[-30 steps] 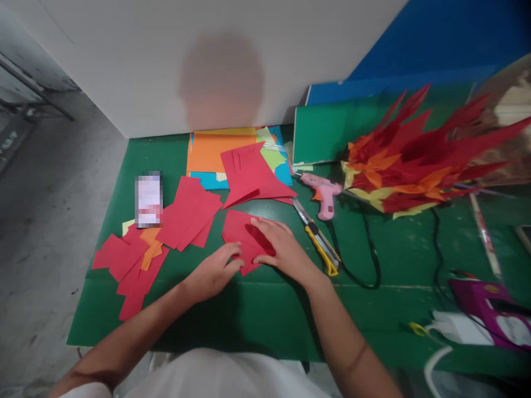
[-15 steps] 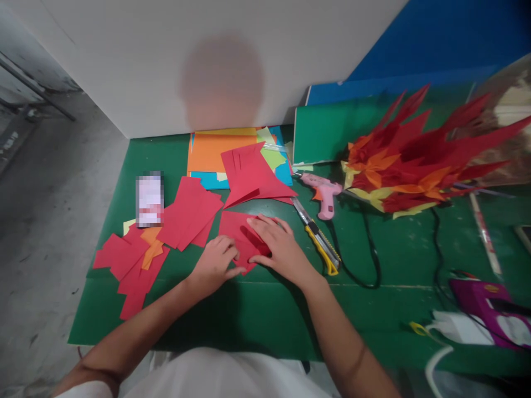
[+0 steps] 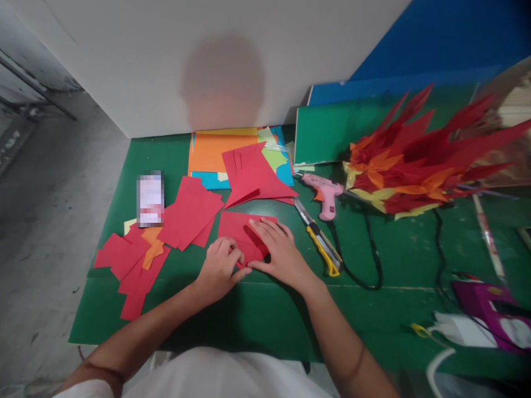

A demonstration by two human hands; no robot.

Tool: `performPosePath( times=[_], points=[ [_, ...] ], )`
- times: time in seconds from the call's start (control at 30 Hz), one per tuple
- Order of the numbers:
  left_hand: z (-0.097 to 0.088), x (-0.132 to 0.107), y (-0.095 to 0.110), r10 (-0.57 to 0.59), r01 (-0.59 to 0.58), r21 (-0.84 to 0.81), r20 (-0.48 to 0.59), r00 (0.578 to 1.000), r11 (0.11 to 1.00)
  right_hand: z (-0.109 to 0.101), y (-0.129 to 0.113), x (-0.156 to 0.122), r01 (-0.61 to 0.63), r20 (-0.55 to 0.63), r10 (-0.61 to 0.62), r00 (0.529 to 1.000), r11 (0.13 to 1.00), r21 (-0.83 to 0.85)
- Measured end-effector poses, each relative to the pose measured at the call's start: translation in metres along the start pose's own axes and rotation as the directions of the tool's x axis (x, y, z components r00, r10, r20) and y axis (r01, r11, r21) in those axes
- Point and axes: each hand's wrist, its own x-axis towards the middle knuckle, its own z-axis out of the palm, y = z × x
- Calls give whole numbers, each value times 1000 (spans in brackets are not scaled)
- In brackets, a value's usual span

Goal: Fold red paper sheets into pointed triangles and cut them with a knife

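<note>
A sheet of red paper (image 3: 232,222) lies on the green table in front of me, under both hands. The fingers of my left hand (image 3: 219,264) are curled and pinch its near left edge, thumb toward me. Stretched across the right part of the sheet, my right hand (image 3: 284,254) lies with its fingers extended and its thumb close to the left thumb. Part of the sheet is hidden by the hands. Just beyond it sits a larger cut piece of red paper (image 3: 251,171). Right of my right hand is a yellow utility knife (image 3: 321,243) with its blade out.
Red paper pieces (image 3: 188,213) and orange scraps (image 3: 152,249) lie left, near a phone (image 3: 150,200). Orange sheets (image 3: 211,152) are stacked behind. A pink glue gun (image 3: 327,193) with a black cord, a paper flame (image 3: 415,160) and a purple box (image 3: 477,309) stand right.
My left hand has shifted slightly right, its fingers curling more tightly at the paper's near edge. The thumbs are closer together. My right hand has barely moved.
</note>
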Motion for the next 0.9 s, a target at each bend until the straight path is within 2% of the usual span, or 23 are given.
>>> performPosePath(
  times=[0.1,0.2,0.37,0.5,0.63,0.8,0.9],
  points=[
    [1,2,2,-32,31,37,18,999,999,1,1,-1,-11,-9,11,1000,1000,-5],
    [3,1,2,-36,34,54,30,999,998,-1,9,-4,-65,-67,63,996,998,-27],
    [8,-2,1,55,-56,182,13,998,982,-10,28,-8,-155,-177,143,974,987,-52],
    [8,-1,0,160,-157,282,13,987,946,-13,30,-6,-121,-189,115,975,992,-24],
    [4,4,-1,158,-178,300,87,984,937,-10,23,-2,-97,-195,98,976,995,15],
    [2,11,1,142,-181,279,155,978,943,-6,21,1,-123,-283,157,946,983,133],
    [2,13,3,128,-172,254,180,975,952,-2,20,2,-146,-321,233,918,951,274]
  ],
)
